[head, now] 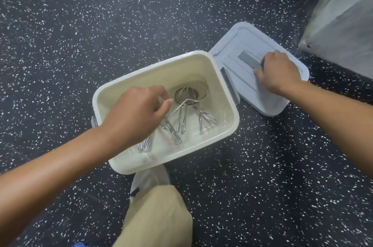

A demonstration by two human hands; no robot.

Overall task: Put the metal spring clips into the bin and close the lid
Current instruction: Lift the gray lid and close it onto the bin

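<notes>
A cream plastic bin (203, 59) stands open on the floor. Several metal spring clips (196, 90) lie piled inside it, rings toward the far wall, handles toward me. My left hand (137, 111) hovers inside the bin with fingers loosely curled over one clip's wire handle; the palm hides whether it holds that handle. The pale blue-grey lid (238, 44) lies flat on the floor, touching the bin's right side. My right hand (278, 73) rests on the lid with fingers curled around its grey handle (247, 59).
Black rubber floor (80, 34) with white speckles surrounds the bin. A large pale grey block (343, 14) stands at the upper right, close to the lid. My knee in tan trousers (159, 216) and a pale shoe (149, 180) sit just in front of the bin.
</notes>
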